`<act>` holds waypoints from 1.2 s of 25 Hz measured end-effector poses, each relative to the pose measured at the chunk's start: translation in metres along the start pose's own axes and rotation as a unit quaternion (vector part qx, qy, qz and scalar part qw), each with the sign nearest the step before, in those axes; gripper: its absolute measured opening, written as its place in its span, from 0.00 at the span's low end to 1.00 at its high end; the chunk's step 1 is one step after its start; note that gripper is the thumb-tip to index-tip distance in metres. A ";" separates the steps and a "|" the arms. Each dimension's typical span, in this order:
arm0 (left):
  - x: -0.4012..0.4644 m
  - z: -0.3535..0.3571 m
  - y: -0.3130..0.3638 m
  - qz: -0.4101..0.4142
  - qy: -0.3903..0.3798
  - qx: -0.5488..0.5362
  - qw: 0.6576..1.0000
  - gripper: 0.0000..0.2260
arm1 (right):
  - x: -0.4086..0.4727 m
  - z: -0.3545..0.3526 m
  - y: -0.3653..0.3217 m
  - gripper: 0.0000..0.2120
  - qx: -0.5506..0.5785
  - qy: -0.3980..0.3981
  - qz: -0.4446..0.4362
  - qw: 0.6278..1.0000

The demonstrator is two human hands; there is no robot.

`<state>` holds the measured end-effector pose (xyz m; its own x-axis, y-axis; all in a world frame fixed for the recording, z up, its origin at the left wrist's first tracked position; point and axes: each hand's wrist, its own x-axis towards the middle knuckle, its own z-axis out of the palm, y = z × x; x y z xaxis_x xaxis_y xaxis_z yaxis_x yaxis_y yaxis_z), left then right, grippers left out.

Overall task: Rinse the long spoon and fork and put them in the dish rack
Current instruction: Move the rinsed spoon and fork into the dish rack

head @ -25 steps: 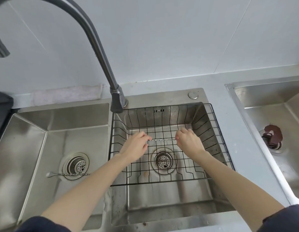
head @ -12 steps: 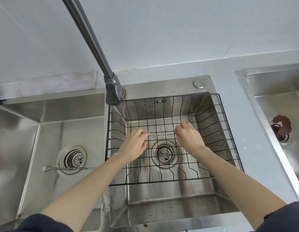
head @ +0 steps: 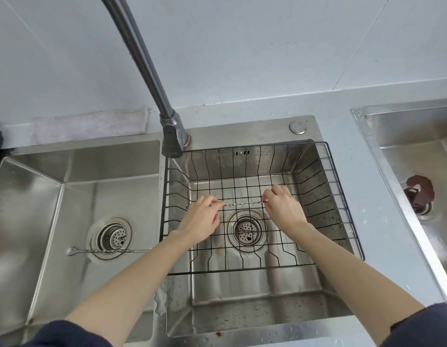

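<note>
A long thin utensil with a twisted metal handle point(head: 243, 203) lies level across the black wire dish rack point(head: 342, 196) in the right basin. My left hand point(head: 201, 220) pinches its left end and my right hand point(head: 283, 205) pinches its right end, so both ends are hidden and I cannot tell whether it is the fork or the spoon. The long spoon point(head: 104, 251), also with a twisted handle, rests on the floor of the left basin, across its drain, bowl pointing left.
The grey tap point(head: 171, 136) rises between the two basins, its spout out of view at the top. A folded cloth point(head: 89, 123) lies behind the left basin. A second sink point(head: 418, 151) at the right holds a brown stopper point(head: 419, 194).
Both hands stay on the ends of the utensil inside the rack. The camera has shifted, so the sink sits further right and the tap's spout has left the view.
</note>
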<state>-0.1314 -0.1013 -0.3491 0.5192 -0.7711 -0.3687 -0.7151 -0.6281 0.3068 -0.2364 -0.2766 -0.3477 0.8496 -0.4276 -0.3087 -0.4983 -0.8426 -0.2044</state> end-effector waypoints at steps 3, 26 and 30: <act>-0.002 -0.003 0.000 -0.002 0.000 0.001 1.000 0.19 | -0.002 -0.003 -0.002 0.12 -0.008 -0.009 0.000 1.000; -0.105 -0.076 -0.041 -0.014 0.157 0.046 0.986 0.19 | -0.066 -0.051 -0.113 0.16 -0.052 0.063 -0.078 0.994; -0.132 -0.079 -0.070 -0.034 0.151 0.058 0.986 0.20 | -0.074 -0.044 -0.152 0.16 -0.046 0.072 -0.086 0.993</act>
<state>-0.1130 0.0358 -0.2524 0.6706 -0.7348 -0.1019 -0.7136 -0.6765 0.1822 -0.2158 -0.1309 -0.2531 0.9397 -0.3126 -0.1384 -0.3324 -0.9303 -0.1554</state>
